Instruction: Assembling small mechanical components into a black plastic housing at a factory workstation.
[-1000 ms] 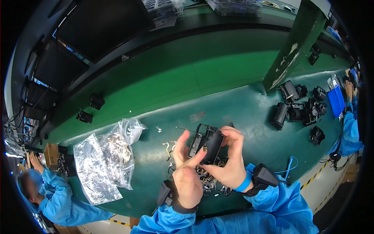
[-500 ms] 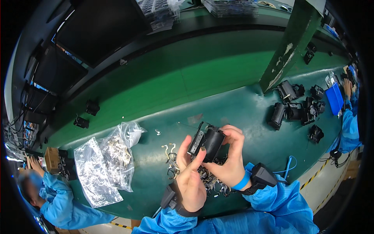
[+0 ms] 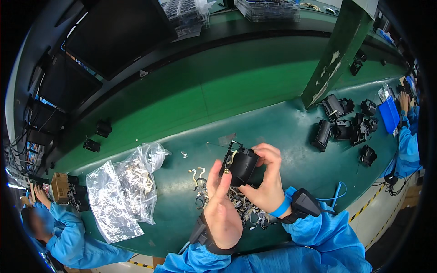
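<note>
Grasps a black plastic housing [image 3: 245, 169] firmly in the right hand [image 3: 268, 194], with the thumb at the near end and curled fingers along the right side, above the middle of the dark green tabletop [image 3: 282, 123]. Brings the left hand [image 3: 223, 220] to the housing's left side, with fingertips at a pale flex cable [image 3: 234, 156] ending in gold contacts; cannot tell whether pinching that end or merely touching it. Could crease or tear the flex cable through a sharp pull or a tight bend over the housing's edge. Could soil or bend the contacts by pressing a bare fingertip on them. Could lose the housing from the right hand by loosening on that smooth, rounded side. Just below, has a loose pile of small cables [image 3: 252, 214] to reckon with: could bury a dropped part among look-alikes, or scatter strays by swinging the left wrist device [image 3: 199, 231] across. Farther left, could tip pieces from a clear plastic bag [image 3: 142, 184] with a careless elbow. Farther right, could confuse this housing with the similar black housings [image 3: 323, 135] by setting down too close. Beyond, could bump a blue tray [image 3: 389, 114] near a co-worker's hand [image 3: 404, 101] through overreaching.
</note>
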Available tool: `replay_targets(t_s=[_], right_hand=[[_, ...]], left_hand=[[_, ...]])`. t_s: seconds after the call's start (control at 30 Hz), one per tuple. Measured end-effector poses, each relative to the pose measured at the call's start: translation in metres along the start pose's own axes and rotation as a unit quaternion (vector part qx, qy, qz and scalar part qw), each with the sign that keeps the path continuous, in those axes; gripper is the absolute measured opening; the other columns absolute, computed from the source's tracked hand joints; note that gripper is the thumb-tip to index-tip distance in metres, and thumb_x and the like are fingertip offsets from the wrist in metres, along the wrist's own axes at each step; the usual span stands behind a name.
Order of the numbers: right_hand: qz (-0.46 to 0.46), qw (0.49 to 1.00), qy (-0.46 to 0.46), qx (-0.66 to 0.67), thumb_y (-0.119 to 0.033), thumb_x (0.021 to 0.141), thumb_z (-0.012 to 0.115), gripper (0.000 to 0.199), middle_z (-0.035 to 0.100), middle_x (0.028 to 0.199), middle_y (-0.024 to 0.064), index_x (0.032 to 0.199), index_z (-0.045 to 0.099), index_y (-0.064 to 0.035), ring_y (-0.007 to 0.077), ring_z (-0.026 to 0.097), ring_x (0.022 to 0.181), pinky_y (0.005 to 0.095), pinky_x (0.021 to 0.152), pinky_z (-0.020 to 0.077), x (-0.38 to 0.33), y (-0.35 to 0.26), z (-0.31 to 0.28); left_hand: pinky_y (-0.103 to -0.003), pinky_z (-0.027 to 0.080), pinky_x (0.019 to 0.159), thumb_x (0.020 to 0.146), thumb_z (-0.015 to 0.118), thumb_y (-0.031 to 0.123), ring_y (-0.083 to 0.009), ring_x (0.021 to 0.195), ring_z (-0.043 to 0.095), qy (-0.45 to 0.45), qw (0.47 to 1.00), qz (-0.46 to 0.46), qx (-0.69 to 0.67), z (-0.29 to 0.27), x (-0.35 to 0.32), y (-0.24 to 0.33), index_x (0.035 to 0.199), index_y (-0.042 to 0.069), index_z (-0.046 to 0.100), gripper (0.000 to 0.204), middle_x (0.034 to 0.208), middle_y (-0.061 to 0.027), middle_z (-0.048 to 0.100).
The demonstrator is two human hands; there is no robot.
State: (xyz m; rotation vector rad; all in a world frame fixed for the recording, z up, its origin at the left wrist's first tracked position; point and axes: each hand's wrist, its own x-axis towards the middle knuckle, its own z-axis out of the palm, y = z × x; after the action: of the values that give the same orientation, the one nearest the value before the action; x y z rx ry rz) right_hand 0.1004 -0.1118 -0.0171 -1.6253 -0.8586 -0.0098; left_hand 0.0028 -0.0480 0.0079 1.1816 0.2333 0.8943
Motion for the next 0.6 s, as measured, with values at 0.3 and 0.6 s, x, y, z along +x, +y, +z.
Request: replay_targets(t_s=[0.3,0.6], right_hand=[[-0.075,0.997,-0.031,-0.001,-0.001,0.054,0.084,0.081,0.047,0.121,0.02,0.121,0.038,-0.0033,0.0342,0.053,0.106,0.0389,0.084,0.0485,-0.006,-0.006,0.007],[-0.12,0.991,-0.004,-0.063,-0.003,0.053,0.084,0.079,0.052,0.116,0.0168,0.119,0.042,-0.0042,0.0348,0.053,0.103,0.044,0.086,0.0442,-0.013,-0.007,0.01]], left_hand=[[-0.045,0.028,0.113,0.091,0.057,0.001,-0.028,0.133,0.043,0.148,0.988,-0.016,0.042,0.01,0.01,0.011,0.114,0.004,0.049,0.024,0.126,-0.0221,0.059],[-0.03,0.046,0.092,0.088,0.061,-0.007,-0.0135,0.095,0.06,0.21,0.977,-0.04,-0.011,0.013,0.015,0.01,0.109,0.008,0.047,0.029,0.102,-0.0096,0.066]])
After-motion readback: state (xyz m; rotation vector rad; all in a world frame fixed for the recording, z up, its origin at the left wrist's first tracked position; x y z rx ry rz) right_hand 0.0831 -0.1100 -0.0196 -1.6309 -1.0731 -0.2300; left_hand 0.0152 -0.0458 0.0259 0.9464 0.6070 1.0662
